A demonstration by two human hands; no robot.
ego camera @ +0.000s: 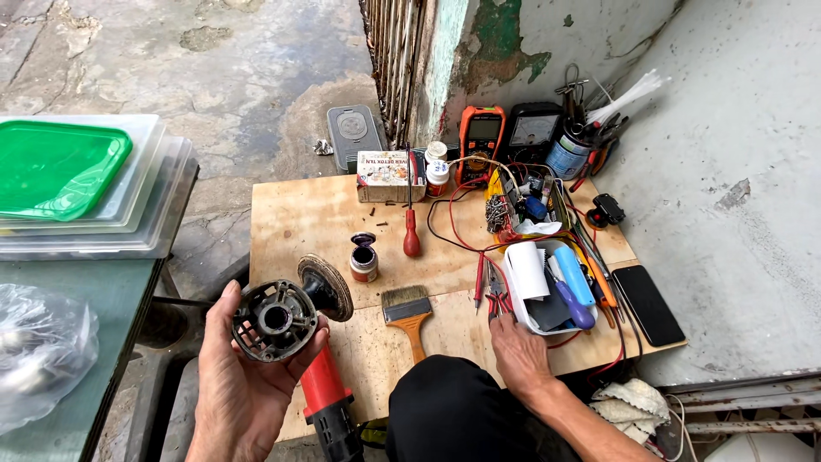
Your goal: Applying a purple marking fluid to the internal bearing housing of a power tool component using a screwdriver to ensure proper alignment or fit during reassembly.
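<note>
**Grinder Held, Tray Touched**

Gripped the grinder (286, 329) tight in the left hand (244, 376), off the board's (299, 214) front left corner, round open end up. Rested the right hand (517, 351) flat and open by the white tray (522, 318), near the front right edge. Left a brush (409, 315) between both hands, a small jar (363, 257) just behind it.

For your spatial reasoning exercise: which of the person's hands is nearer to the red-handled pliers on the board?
Right. The right hand rests on the board just below the pliers. The left hand is far off to the left, holding the grinder housing.
</note>
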